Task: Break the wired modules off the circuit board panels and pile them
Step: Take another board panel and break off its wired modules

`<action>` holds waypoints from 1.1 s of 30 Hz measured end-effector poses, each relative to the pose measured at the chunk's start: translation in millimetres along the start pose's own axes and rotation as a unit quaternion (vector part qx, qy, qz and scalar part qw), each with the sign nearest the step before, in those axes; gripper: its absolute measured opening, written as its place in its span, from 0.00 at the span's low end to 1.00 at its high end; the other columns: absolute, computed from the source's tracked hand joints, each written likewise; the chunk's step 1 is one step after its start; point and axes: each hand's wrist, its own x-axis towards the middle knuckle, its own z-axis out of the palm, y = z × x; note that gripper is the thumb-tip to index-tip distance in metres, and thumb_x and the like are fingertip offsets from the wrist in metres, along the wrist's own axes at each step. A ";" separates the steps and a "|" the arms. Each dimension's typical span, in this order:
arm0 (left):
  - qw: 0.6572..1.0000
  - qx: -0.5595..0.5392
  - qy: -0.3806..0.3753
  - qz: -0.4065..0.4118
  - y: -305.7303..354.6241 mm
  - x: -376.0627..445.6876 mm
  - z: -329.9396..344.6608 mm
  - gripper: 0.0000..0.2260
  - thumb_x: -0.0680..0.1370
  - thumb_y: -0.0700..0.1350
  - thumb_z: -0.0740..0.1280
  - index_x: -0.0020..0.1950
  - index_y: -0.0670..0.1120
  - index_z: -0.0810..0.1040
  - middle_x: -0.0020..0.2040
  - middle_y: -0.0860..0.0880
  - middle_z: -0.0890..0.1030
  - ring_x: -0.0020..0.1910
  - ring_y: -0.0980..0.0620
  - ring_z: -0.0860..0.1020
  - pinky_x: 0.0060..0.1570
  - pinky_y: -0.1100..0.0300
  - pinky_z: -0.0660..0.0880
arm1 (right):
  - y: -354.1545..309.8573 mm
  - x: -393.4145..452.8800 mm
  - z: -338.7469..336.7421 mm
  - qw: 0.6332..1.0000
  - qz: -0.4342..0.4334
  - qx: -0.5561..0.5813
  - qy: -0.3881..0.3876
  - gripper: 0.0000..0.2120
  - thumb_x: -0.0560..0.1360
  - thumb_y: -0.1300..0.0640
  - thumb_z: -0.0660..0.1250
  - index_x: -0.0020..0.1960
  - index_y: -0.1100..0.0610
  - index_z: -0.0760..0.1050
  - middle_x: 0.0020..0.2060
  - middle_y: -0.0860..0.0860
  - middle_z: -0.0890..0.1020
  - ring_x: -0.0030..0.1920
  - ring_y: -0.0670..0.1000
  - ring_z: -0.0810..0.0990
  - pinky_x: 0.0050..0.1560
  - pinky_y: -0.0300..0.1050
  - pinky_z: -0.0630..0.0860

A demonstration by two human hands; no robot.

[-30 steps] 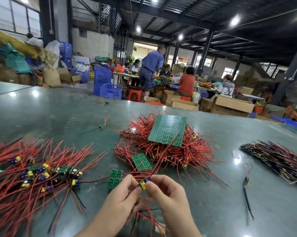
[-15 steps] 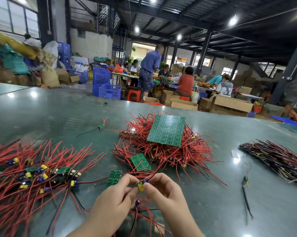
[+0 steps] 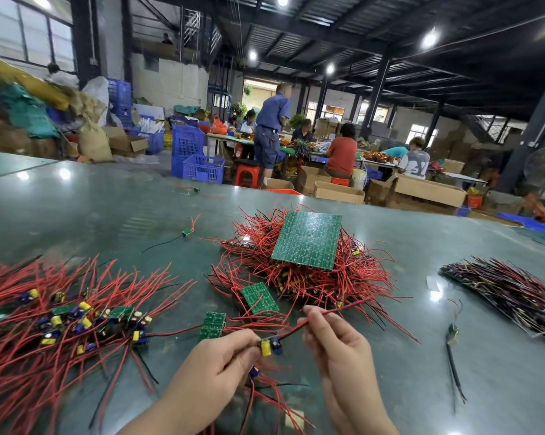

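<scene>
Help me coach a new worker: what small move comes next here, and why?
Probably carry the module left and drop it on the loose pile. The left hand pinches it and the right hand holds its red wire; it looks already free of any panel.

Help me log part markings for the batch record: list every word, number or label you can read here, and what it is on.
No text is readable.
Large circuit board panel: pale printing, too small to read.
Small panel pieces: markings too fine.
Module in the left hand's grip: component print blurred.
Seated person's grey shirt: dark lettering, too blurred.
Cardboard boxes: no legible print.
</scene>
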 end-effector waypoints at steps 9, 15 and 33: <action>0.996 0.025 0.082 -0.027 -9.1 -0.4 -15.4 0.05 0.75 0.55 0.61 0.45 0.58 0.77 0.25 0.54 0.72 0.25 0.58 0.67 0.30 0.58 0.62 | -4.5 8.4 -7.6 1.000 0.007 -0.011 0.006 0.15 0.67 0.49 0.67 0.47 0.57 0.84 0.41 0.55 0.85 0.33 0.44 0.78 0.36 0.36 0.77; 0.852 0.370 0.371 -0.007 -34.9 -4.5 -89.1 0.17 0.73 0.54 0.57 0.46 0.48 0.84 0.39 0.46 0.84 0.39 0.42 0.80 0.35 0.52 0.74 | -4.2 14.7 -19.1 0.989 0.037 -0.135 0.055 0.09 0.77 0.62 0.63 0.46 0.56 0.82 0.35 0.50 0.84 0.28 0.43 0.74 0.36 0.36 0.72; 0.930 0.322 0.123 0.128 -44.5 3.1 -28.8 0.13 0.68 0.40 0.59 0.43 0.53 0.80 0.41 0.58 0.79 0.44 0.62 0.72 0.48 0.63 0.68 | 23.7 3.5 -7.7 0.779 -0.106 -0.568 -0.244 0.09 0.75 0.52 0.65 0.54 0.45 0.79 0.45 0.38 0.76 0.49 0.37 0.72 0.48 0.25 0.64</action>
